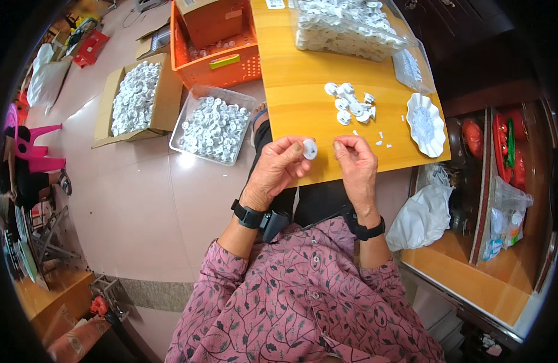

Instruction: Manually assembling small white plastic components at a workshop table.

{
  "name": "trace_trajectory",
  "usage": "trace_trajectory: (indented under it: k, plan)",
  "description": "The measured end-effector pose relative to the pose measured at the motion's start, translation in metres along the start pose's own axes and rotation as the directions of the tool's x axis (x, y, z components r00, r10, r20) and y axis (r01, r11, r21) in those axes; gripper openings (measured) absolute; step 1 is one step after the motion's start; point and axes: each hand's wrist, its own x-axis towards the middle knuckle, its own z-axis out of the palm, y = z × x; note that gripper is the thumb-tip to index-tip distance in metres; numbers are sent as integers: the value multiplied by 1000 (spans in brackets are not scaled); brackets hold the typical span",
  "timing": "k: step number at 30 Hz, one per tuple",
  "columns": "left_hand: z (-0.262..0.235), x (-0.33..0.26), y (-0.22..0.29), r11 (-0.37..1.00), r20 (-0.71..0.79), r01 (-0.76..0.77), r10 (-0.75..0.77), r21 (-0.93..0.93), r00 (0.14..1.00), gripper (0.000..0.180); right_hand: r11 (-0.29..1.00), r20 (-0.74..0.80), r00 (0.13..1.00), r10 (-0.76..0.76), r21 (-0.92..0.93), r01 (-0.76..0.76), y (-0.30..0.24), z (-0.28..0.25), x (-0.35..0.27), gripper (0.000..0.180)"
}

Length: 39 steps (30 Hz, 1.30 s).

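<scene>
Between the thumb and fingers of my left hand (278, 164) is a round white plastic piece (310, 149) with a small dark spot at its middle. My right hand (357, 164) is a short way to the right, thumb and forefinger pinched together; whatever they may hold is too small to make out. Both hands are over the near edge of the yellow table (297, 91). Beyond them lies a small pile of similar white pieces (351, 106). Several tiny white bits (379, 143) are scattered nearer, and a white scalloped dish (435, 124) of small pale bits stands at the right.
A clear bin (351, 45) full of white pieces stands at the table's far side, beside a smaller clear tray (412, 69). On the floor at left are a clear tub (177, 142), a cardboard box (106, 115) and an orange crate (221, 71). Open shelves (482, 181) flank the right.
</scene>
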Motion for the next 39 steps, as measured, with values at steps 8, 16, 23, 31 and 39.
trace_trajectory:
  k: [8, 16, 23, 31, 39]
  plan:
    - [-79, -9, 60, 915, -425, -333, 400, 227, 812, 21, 913, -32, 977, -212, -362, 187, 17, -20, 29, 23]
    - [-60, -11, 68, 828, -513, -331, 546, 453, 662, 29, 743, 96, 935, -341, -583, 330, 31, -23, 50, 52]
    - [18, 15, 2, 398, -61, -164, 496, 903, 866, 33, 754, 172, 932, -318, -550, 359, 24, -15, 35, 43]
    - [33, 37, -19, -157, 208, -151, 472, 976, 857, 40, 806, 239, 909, -340, -424, 413, 14, -7, 2, 38]
    - [46, 37, -21, -295, 237, -111, 438, 949, 867, 26, 746, -120, 923, -367, -630, 215, 36, -50, -17, 21]
